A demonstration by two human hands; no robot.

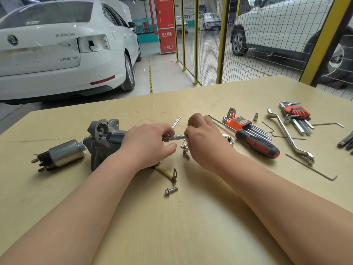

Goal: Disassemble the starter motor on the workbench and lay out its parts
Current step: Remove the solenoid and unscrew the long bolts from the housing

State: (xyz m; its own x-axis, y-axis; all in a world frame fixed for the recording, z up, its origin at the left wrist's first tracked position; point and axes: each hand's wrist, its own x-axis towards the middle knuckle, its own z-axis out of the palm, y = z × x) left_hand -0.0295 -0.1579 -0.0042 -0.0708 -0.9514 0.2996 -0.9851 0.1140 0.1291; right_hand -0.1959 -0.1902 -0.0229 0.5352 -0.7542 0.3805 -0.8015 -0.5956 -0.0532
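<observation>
our left hand [147, 144] and right hand [204, 138] pinch a thin metal rod [176, 137], the motor [91, 146] lies at nine o'clock on the bench [191, 226], mostly whole, one bolt [171, 190] out at six o'clock, so we think lots is left.

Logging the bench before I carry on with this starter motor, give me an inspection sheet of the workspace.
Surface: tan workbench, scuffed.
Job's things: starter motor lying left; front bolt and second bolt loose near the hands.
Clutter: orange hex key set, red hex key set, screwdriver, offset spanner, loose hex key, right side.
Grippers: left hand and right hand both grip a slim metal tool.
Cables: sleeved lead with terminal beside the motor.
Surroundings: white car, yellow mesh fence.
</observation>
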